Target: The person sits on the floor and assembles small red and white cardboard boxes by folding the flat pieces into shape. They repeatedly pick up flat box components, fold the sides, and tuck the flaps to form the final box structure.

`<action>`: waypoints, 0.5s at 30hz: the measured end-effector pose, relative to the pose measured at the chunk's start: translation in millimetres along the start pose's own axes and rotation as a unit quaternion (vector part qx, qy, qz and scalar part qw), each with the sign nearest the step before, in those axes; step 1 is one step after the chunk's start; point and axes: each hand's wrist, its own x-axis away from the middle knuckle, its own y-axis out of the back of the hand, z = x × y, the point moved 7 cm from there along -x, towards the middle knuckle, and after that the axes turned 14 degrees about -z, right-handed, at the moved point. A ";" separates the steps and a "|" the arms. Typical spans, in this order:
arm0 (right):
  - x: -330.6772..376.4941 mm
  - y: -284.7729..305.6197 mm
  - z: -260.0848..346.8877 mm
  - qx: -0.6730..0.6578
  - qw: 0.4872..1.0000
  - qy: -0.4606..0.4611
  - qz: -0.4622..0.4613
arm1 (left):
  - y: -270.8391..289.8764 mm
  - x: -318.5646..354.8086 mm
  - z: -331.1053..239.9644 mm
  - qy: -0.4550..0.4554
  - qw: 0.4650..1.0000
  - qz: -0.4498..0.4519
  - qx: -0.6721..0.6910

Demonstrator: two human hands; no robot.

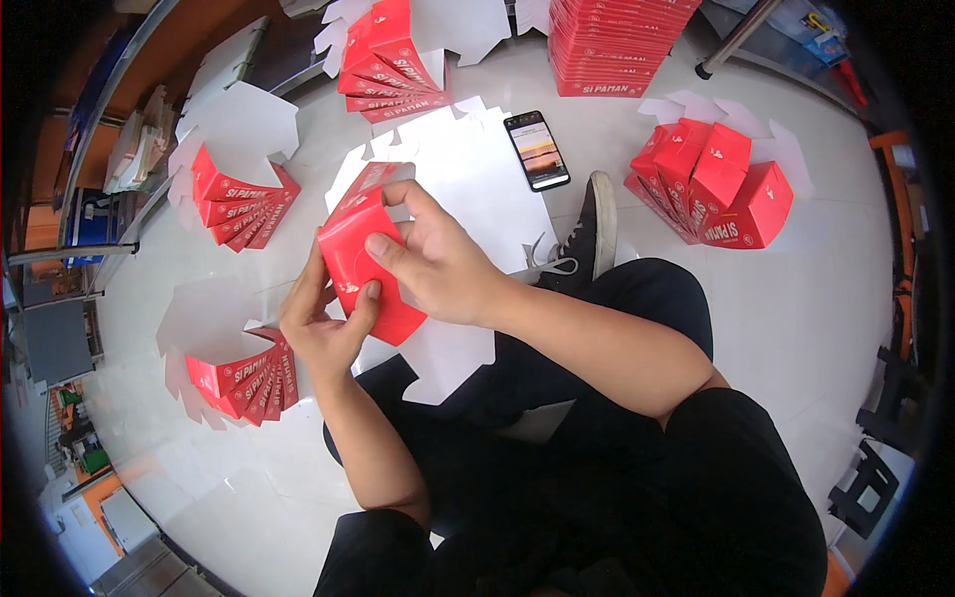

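Both the left hand [323, 323] and the right hand [438, 261] grip a half-folded red carton [360, 261], fingers closed around its panels, its interior hidden behind the fingers.

My phone [536, 149] lies screen-up on the pale floor [846, 298]. Beyond it I see a tall stack of red flat cartons [612, 45]; to its right, folded red boxes [721, 184]; to its left, fanned red flats [239, 204]; just beside it, my black shoe [592, 229].

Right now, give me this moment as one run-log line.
left hand: holds red box from below | right hand: presses box top | phone: on floor | folded boxes: right
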 end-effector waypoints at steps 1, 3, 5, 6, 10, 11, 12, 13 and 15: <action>-1.2 0.0 0.3 0.021 0.999 0.038 0.002 | 1.4 -0.4 -2.1 -0.022 1.000 -0.006 -0.011; 0.2 -0.4 16.6 0.132 0.978 0.164 -0.002 | 9.1 0.3 0.4 -0.047 0.997 -0.021 -0.055; 8.5 -3.7 48.1 0.304 0.893 0.332 -0.015 | 14.1 1.1 -1.8 -0.074 0.993 -0.040 -0.085; 8.0 -0.5 48.7 0.288 0.900 0.325 -0.042 | 12.0 0.3 -6.2 -0.088 0.991 -0.050 -0.089; 11.3 5.6 42.6 0.247 0.931 0.247 -0.101 | 13.5 3.3 -11.8 -0.121 0.980 -0.090 -0.126; 12.3 5.8 39.3 0.243 0.940 0.216 -0.104 | 14.4 3.8 -11.5 -0.122 0.979 -0.101 -0.126; 12.5 7.8 34.7 0.207 0.951 0.197 -0.116 | 12.8 3.4 -11.3 -0.124 0.979 -0.110 -0.123; 11.4 9.0 26.0 0.171 0.961 0.178 -0.128 | 11.7 3.4 -10.9 -0.127 0.978 -0.118 -0.120; 10.1 11.9 14.9 0.137 0.971 0.143 -0.133 | 12.7 6.0 -7.4 -0.127 0.977 -0.124 -0.120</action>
